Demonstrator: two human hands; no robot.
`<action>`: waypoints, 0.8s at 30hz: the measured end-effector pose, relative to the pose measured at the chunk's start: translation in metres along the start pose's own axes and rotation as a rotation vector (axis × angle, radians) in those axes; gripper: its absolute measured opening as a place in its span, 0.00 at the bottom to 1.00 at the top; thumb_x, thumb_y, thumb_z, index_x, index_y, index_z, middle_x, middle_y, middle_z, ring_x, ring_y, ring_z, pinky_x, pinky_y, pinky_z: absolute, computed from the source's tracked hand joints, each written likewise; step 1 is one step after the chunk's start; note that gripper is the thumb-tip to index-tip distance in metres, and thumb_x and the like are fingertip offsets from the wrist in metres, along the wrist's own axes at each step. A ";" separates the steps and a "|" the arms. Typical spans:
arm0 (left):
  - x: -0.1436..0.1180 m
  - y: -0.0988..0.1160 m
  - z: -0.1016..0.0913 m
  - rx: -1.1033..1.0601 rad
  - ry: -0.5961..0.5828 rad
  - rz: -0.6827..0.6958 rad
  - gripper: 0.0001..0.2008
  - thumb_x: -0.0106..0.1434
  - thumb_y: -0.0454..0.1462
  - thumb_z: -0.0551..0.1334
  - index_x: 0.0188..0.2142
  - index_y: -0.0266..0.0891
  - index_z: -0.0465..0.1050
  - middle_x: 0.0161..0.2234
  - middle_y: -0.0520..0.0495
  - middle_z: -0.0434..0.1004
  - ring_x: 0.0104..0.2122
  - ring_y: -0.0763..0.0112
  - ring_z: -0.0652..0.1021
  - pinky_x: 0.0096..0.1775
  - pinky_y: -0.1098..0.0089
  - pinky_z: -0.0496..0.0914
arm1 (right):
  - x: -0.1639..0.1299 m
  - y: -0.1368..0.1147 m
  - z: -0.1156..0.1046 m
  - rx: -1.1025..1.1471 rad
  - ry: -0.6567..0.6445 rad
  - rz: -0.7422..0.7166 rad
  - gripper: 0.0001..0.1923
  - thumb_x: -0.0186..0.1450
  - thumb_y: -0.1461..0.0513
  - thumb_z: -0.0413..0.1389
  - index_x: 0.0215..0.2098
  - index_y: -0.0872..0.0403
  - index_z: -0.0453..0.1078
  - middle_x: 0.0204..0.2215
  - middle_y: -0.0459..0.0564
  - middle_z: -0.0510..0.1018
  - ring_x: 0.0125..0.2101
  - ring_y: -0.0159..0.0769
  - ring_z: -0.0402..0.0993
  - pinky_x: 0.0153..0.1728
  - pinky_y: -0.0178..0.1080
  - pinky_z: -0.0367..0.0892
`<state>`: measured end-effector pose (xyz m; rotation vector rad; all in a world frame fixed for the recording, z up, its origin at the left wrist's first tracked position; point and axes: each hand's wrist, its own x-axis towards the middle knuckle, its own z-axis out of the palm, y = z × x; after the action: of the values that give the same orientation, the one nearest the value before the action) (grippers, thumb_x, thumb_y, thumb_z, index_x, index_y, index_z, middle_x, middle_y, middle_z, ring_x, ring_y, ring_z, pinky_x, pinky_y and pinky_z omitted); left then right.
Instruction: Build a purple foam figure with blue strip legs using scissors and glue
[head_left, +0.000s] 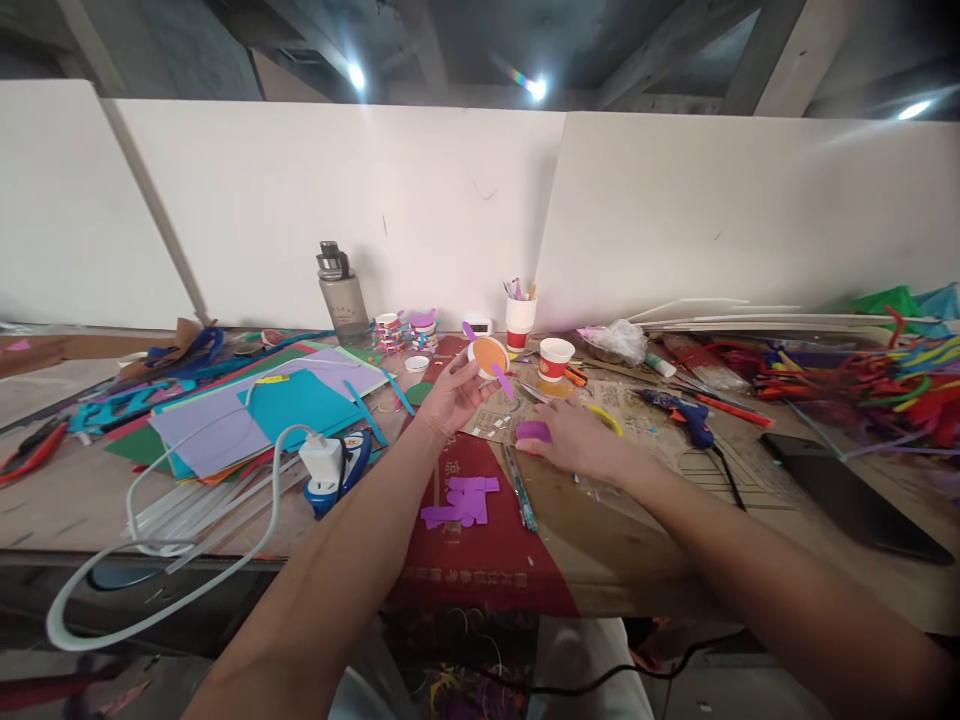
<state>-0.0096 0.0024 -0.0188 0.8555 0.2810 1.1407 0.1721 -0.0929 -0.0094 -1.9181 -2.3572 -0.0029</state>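
Note:
My left hand (452,398) grips a short white paper cup (475,362) by its side. An orange disc (490,355) fills its round face, and a purple paper strip (502,380) sticks out at the lower edge; another purple tab (469,330) shows at the top. Low over the cardboard, my right hand (574,437) has its fingertips closed around a purple paper piece (533,431). Behind that hand lie scissors with a yellow handle (606,420), partly hidden by it. Several purple paper pieces (466,500) are piled on the red part of the cardboard, left of a pen (520,488).
A red-and-white paper cup (556,360) and a pen-filled cup (520,320) stand behind my hands. To the left are coloured sheets (300,412), a power plug (322,462) with a looping cable, and a bottle (343,295). A glue gun (690,418) and phone (851,490) lie right.

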 end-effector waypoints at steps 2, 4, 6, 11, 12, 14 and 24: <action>0.000 0.000 0.000 0.012 -0.011 0.000 0.18 0.53 0.34 0.70 0.44 0.40 0.75 0.44 0.48 0.80 0.42 0.68 0.79 0.47 0.63 0.73 | 0.002 -0.002 0.005 0.001 -0.014 -0.004 0.27 0.63 0.45 0.55 0.47 0.58 0.73 0.46 0.66 0.76 0.51 0.58 0.68 0.51 0.53 0.63; -0.001 -0.001 -0.001 0.028 -0.020 -0.007 0.19 0.51 0.35 0.72 0.44 0.41 0.75 0.46 0.47 0.79 0.43 0.67 0.79 0.47 0.63 0.73 | 0.003 0.002 0.009 0.026 -0.021 -0.001 0.22 0.62 0.48 0.58 0.44 0.57 0.74 0.43 0.63 0.78 0.49 0.56 0.71 0.49 0.51 0.65; -0.001 -0.002 -0.002 0.047 -0.031 -0.005 0.21 0.50 0.36 0.73 0.44 0.41 0.75 0.48 0.47 0.78 0.46 0.65 0.78 0.48 0.63 0.72 | 0.006 0.009 0.011 0.098 -0.002 -0.004 0.19 0.61 0.50 0.60 0.42 0.56 0.74 0.42 0.60 0.78 0.47 0.53 0.72 0.47 0.49 0.67; -0.001 -0.005 -0.003 0.133 -0.108 -0.008 0.32 0.46 0.36 0.75 0.51 0.43 0.73 0.54 0.43 0.75 0.52 0.59 0.75 0.51 0.62 0.71 | 0.010 0.026 0.007 0.515 0.293 0.043 0.24 0.60 0.54 0.61 0.52 0.55 0.69 0.46 0.57 0.77 0.44 0.45 0.74 0.48 0.49 0.69; -0.002 -0.006 -0.002 0.153 -0.113 -0.017 0.32 0.46 0.36 0.75 0.52 0.43 0.73 0.54 0.43 0.75 0.52 0.58 0.75 0.51 0.61 0.71 | 0.009 0.028 0.006 0.620 0.374 0.042 0.27 0.60 0.54 0.61 0.55 0.54 0.67 0.48 0.57 0.75 0.44 0.43 0.74 0.47 0.49 0.70; -0.003 -0.009 0.001 0.182 -0.115 -0.040 0.34 0.46 0.35 0.75 0.54 0.44 0.72 0.54 0.44 0.75 0.53 0.58 0.75 0.52 0.60 0.70 | 0.005 0.028 0.001 0.781 0.508 -0.010 0.30 0.61 0.54 0.62 0.59 0.52 0.63 0.53 0.57 0.72 0.45 0.41 0.75 0.49 0.47 0.71; -0.012 -0.019 0.019 0.294 -0.222 -0.145 0.36 0.45 0.34 0.75 0.56 0.43 0.70 0.51 0.42 0.77 0.54 0.54 0.74 0.53 0.62 0.69 | -0.011 0.014 -0.011 0.713 0.654 -0.207 0.32 0.60 0.52 0.63 0.60 0.45 0.62 0.57 0.55 0.68 0.58 0.48 0.65 0.56 0.52 0.66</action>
<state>0.0097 -0.0193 -0.0220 1.1918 0.3253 0.8714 0.1886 -0.1015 -0.0005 -1.1109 -1.7589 0.1480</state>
